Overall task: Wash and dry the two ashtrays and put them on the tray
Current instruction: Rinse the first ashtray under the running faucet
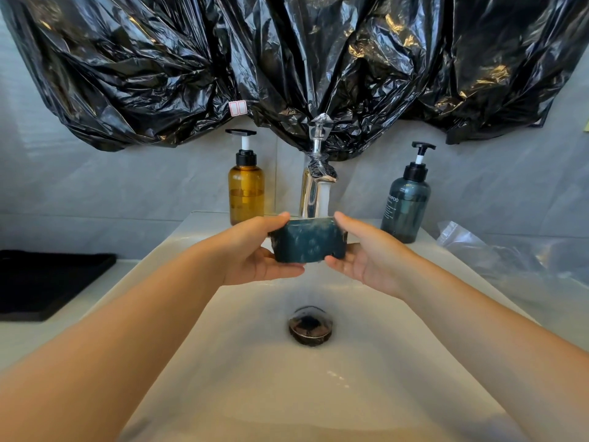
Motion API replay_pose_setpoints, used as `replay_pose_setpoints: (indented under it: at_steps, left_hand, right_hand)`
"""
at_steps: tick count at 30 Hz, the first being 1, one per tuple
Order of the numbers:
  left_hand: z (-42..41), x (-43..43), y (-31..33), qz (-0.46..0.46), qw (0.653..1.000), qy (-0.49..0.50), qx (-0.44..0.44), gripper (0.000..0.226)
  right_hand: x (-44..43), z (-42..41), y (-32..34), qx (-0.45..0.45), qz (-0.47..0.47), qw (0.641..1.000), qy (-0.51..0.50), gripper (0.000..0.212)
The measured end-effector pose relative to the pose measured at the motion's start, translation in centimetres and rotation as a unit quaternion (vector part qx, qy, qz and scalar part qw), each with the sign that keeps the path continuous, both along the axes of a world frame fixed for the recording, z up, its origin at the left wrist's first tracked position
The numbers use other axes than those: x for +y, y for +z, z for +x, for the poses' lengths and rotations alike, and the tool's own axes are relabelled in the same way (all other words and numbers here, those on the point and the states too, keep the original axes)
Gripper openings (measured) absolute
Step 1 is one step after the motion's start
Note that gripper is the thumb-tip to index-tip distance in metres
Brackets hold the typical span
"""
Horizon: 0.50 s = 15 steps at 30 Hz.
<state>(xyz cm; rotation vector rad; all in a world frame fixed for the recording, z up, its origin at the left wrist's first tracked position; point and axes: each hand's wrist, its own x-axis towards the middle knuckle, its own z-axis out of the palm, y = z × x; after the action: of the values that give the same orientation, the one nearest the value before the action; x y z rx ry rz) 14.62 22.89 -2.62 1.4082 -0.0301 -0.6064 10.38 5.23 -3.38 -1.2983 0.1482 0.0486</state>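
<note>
While water is run from the chrome tap (314, 193), a dark teal ashtray (307, 242) is held under the stream, above the white sink (255, 393) and well apart from the black tray (47, 282), which is seen on the counter at the far left. The ashtray is gripped at its left end by the left hand (255, 253), with the thumb laid on the upper edge and the fingers curled beneath. Its right end is gripped in the same way by the right hand (366, 253). Pale flecks of water or foam are seen on its wet surface; its hollow is turned away, so its contents cannot be told. A dark drain (310, 325) is set in the basin below.

An amber pump bottle (246, 193), partly filled with liquid, is stood left of the tap. A blue-grey pump bottle (406, 208) is stood to the right; its fill level cannot be made out. Black plastic sheeting (159, 59) is hung above.
</note>
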Motion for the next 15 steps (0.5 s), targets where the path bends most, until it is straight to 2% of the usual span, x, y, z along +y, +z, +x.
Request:
replay_pose_setpoints:
  at_steps: [4, 7, 10, 15]
  left_hand:
    - [-0.4, -0.2, 0.1, -0.017, 0.999, -0.033, -0.023, 0.038]
    - [-0.5, -0.3, -0.1, 0.048, 0.99, -0.067, -0.114, 0.042]
    - [-0.3, -0.1, -0.7, 0.149, 0.959, -0.078, -0.23, 0.059]
    - [-0.1, 0.1, -0.6, 0.24, 0.9, -0.056, -0.36, 0.08]
  right_hand:
    - [-0.7, 0.0, 0.0, 0.023, 0.037, 0.999, -0.024, 0.022]
    - [-1.4, 0.1, 0.1, 0.041, 0.073, 0.996, -0.04, 0.027]
    - [-1.9, 0.3, 0.1, 0.057, 0.123, 0.99, -0.043, 0.035]
    - [-2.2, 0.2, 0.1, 0.072, 0.147, 0.986, -0.023, 0.04]
